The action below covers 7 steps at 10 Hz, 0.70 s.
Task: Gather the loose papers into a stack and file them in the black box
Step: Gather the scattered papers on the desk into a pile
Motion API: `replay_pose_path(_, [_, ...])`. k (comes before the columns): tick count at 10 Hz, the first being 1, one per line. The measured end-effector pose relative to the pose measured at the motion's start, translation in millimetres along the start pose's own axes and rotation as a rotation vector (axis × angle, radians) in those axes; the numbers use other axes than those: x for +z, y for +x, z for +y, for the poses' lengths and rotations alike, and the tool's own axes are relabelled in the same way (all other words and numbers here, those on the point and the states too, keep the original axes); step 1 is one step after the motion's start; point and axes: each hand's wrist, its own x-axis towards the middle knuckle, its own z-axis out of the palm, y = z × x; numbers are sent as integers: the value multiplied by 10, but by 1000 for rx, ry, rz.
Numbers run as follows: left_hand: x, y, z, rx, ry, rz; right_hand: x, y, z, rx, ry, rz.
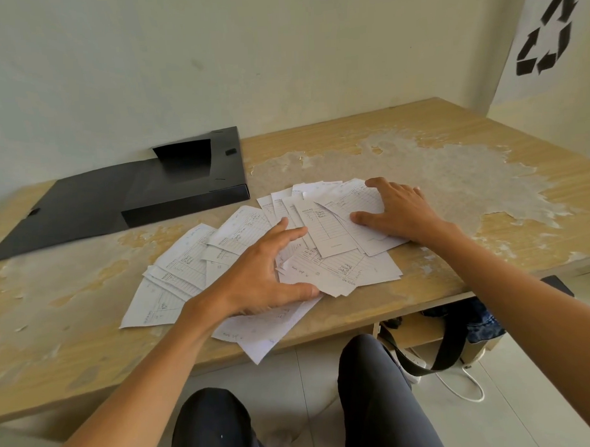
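Table [317,139] is filling the shot: pale wood, top layer peeling off in big whitish patches across the middle & right. Recycling sign [528,58] is hanging on the wall at far right. Black box [185,180] is sitting at back left by the wall, open, w/ its lid flap lying flat toward the left edge; nothing is showing inside. Papers [339,272] are lying fanned out in a loose overlapping spread at centre, just right of the box & apart from it, ruled forms w/ handwriting, a couple of sheets poking over the near edge. Left hand [258,274] is resting palm-down on the middle of the spread, fingers splayed & slightly bent, thumb out along a lower sheet; not gripping anything. Right hand [400,209] is pressing flat on the far-right sheets, fingers spread wide, open too. Under the table at right, a black strap [448,351] is looping down & a white cable [473,387] is trailing on the floor tiles.
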Motion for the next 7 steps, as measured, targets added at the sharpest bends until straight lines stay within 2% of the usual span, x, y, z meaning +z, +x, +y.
replay_pose_path(2, [-4,1,21,-15,-53,48,4,8,-17,-5,-6,-9])
replay_pose_path(4, [64,-37,35,33,67,81,13,14,-43,-5,0,-11])
replay_pose_path(6, [163,-1,35,-14,257,75,19,22,-66,-6,4,-17])
replay_pose_path(7, [120,14,3,-46,206,50,17,17,-64,-5,9,-16])
